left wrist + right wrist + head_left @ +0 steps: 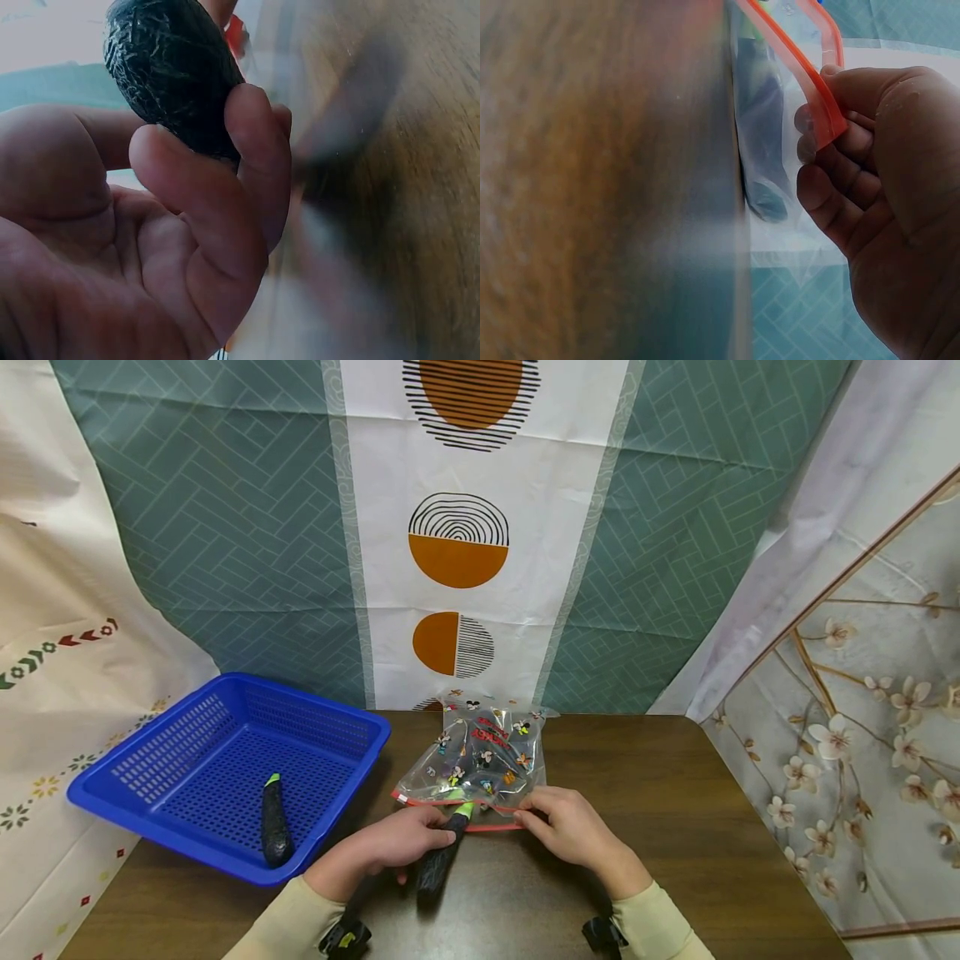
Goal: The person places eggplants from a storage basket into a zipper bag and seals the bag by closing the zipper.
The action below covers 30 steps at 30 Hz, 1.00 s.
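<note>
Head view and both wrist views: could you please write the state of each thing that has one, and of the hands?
Clear bag: mouth unsealed and open.
Blue basket: upright, uncovered.
Basket's dark vegetable: resting inside, untouched.
Held dark vegetable: green tip at the bag's mouth.
Left hand: grips this vegetable.
Right hand: pinches the bag's edge.

Red lettering [491, 734] on the clear bag [468, 758] — upside down — appears to read "MICKEY".

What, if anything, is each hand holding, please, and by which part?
The left hand grips a dark, green-tipped vegetable around its dark body; the right hand pinches the clear bag by the red strip at its mouth.
</note>
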Motion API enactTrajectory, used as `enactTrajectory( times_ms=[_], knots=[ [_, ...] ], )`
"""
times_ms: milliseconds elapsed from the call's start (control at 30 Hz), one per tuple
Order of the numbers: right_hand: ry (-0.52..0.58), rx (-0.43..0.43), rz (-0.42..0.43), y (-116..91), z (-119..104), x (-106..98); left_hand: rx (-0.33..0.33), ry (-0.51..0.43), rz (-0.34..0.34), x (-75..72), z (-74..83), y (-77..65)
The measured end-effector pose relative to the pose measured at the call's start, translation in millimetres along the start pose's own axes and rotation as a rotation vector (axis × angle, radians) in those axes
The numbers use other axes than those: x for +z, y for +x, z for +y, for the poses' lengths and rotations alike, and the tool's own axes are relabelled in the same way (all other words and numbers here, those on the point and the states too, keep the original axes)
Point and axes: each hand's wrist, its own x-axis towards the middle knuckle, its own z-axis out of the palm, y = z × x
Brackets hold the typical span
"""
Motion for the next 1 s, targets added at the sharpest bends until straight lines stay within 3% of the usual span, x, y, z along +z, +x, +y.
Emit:
enactTrajectory(
  times_ms=[167,700,1000],
  knots=[
    [0.004,0.002,0.001,-1,1,0,-0.009,0.002,0.001,-0.6,0.0,4.1],
    [-0.004,0.024,-0.019,0,-1,-2,-0.028,-0.133,-0.04,-0.7,-4.3,13.1],
    [-0.013,0.02,-0.015,0,-1,-2,-0.035,-0.088,0.032,2.8,-3.5,11.7]
  ],
)
